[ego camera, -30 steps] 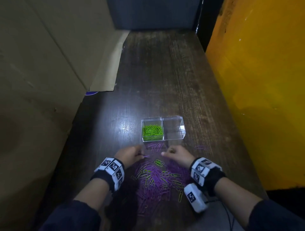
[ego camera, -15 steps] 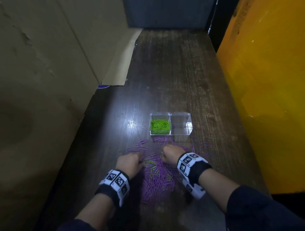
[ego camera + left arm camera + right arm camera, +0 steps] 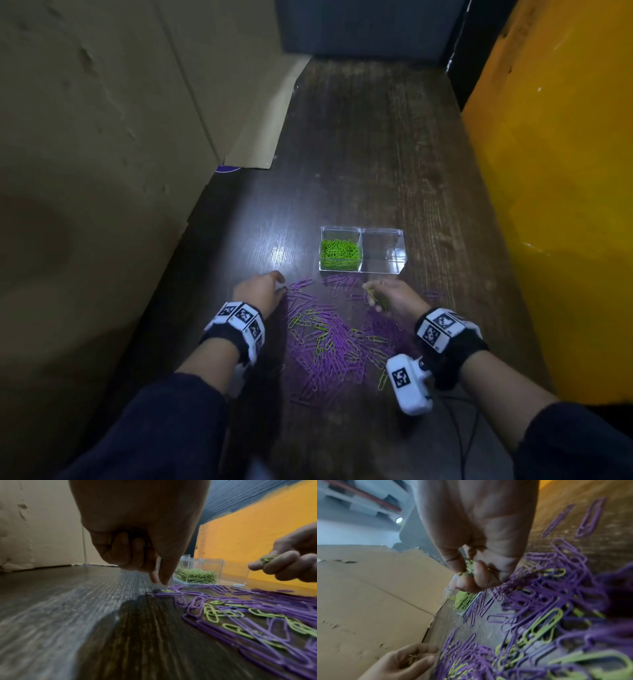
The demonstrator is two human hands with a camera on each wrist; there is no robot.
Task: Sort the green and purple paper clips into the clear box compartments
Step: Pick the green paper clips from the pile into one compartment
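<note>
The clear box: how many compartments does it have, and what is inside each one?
2. The clear box has a left compartment filled with green paper clips, and a right compartment that looks empty. No purple clips are in it yet.

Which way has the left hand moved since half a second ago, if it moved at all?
Yes. The left hand has gone forward along the table, nearer the near-left corner of the clear box, still left of it.
</note>
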